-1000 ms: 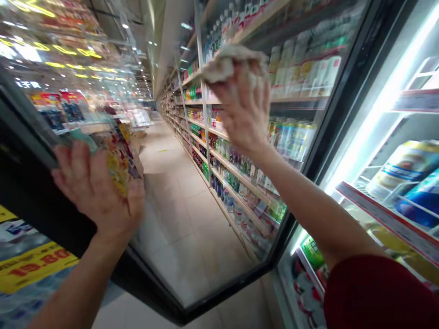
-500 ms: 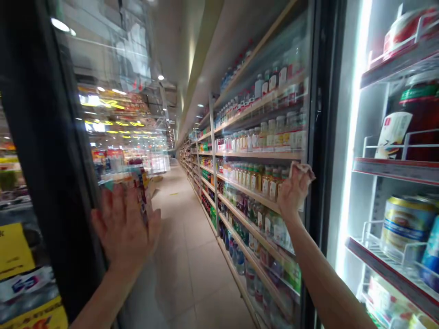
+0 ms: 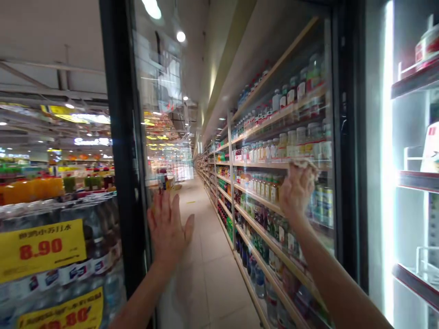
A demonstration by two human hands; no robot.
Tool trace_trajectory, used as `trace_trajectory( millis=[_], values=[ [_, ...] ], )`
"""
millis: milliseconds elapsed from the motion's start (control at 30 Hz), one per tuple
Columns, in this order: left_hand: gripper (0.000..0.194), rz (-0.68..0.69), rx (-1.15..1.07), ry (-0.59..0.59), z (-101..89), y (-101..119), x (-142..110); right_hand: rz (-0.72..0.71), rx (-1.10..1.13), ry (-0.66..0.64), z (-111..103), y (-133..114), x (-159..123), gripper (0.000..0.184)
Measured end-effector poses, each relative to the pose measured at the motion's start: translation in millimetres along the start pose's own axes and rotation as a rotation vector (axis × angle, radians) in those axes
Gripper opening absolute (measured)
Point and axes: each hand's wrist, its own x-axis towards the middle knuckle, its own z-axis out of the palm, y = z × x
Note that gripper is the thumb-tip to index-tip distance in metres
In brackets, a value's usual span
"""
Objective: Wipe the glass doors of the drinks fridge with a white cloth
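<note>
A glass cooler door with a black frame point(image 3: 120, 146) stands swung out in front of me. My left hand point(image 3: 169, 235) lies flat against the glass near the door's left side, fingers spread, holding nothing. Toward the other side of the pane, my right hand point(image 3: 295, 196) presses a crumpled pale cloth point(image 3: 304, 165) to the glass. The fingers are bent over the cloth, and part of it is hidden behind them.
Lit cooler shelves point(image 3: 416, 180) with packaged goods are at the right. Through the glass appear long shelves of bottles point(image 3: 260, 180) and a tiled aisle floor point(image 3: 216, 269). At the left are wrapped bottle packs point(image 3: 51, 278) with a yellow price sign point(image 3: 43, 249).
The view has turned left, bringing more of the bottle packs into sight. My right hand with the cloth has moved left across the pane, away from its right frame. My left hand stays flat on the glass.
</note>
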Motion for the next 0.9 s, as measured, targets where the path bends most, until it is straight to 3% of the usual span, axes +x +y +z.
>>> trace_trajectory(
  millis=[133, 200, 267, 367, 400, 433, 500, 567, 600, 700, 767, 833, 900],
  values=[
    [0.068, 0.012, 0.035, 0.012, -0.1, -0.4, 0.1, -0.576, 0.154, -0.2, 4.7, -97.3, -32.2, 0.042],
    [0.069, 0.02, 0.035, 0.015, 0.3, -1.6, -0.6, -0.734, 0.19, -0.229, 5.9, -122.2, -29.1, 0.041],
    [0.07, 0.026, 0.032, 0.027, 0.9, -3.1, -1.4, -0.614, 0.149, -0.185, 8.5, -121.5, -5.2, 0.041],
    [0.071, 0.037, 0.032, 0.033, 2.1, -4.3, -1.8, -0.198, 0.068, -0.043, 11.5, -104.4, 35.3, 0.044],
    [0.071, 0.04, 0.032, 0.04, 2.4, -4.1, -1.5, -0.152, 0.064, -0.016, 11.6, -101.9, 41.5, 0.044],
    [0.071, 0.042, 0.031, 0.047, 2.6, -3.8, -1.1, -0.193, 0.073, -0.019, 11.2, -101.3, 43.1, 0.044],
    [0.071, 0.042, 0.03, 0.062, 3.1, -3.1, -0.3, -0.434, 0.093, -0.083, 10.0, -100.1, 38.7, 0.042],
    [0.071, 0.042, 0.025, 0.077, 3.4, -2.6, 0.2, -0.58, 0.071, -0.136, 8.8, -85.8, 39.0, 0.041],
    [0.071, 0.04, 0.019, 0.076, 3.6, -2.6, 0.3, -0.545, 0.043, -0.134, 8.3, -71.0, 44.9, 0.042],
    [0.072, 0.025, -0.002, 0.064, 4.3, -3.1, -0.3, -0.123, -0.02, -0.011, 6.6, -10.5, 81.1, 0.046],
    [0.072, 0.017, -0.011, 0.059, 5.0, -3.1, -0.6, 0.094, 0.003, 0.084, 6.4, 14.9, 101.7, 0.05],
    [0.071, 0.014, -0.02, 0.069, 5.7, -2.9, -0.6, 0.107, 0.026, 0.098, 8.0, 10.2, 103.6, 0.051],
    [0.071, 0.013, -0.034, 0.073, 6.3, -2.7, -0.3, -0.076, 0.038, 0.029, 11.0, -17.7, 88.2, 0.047]
  ],
)
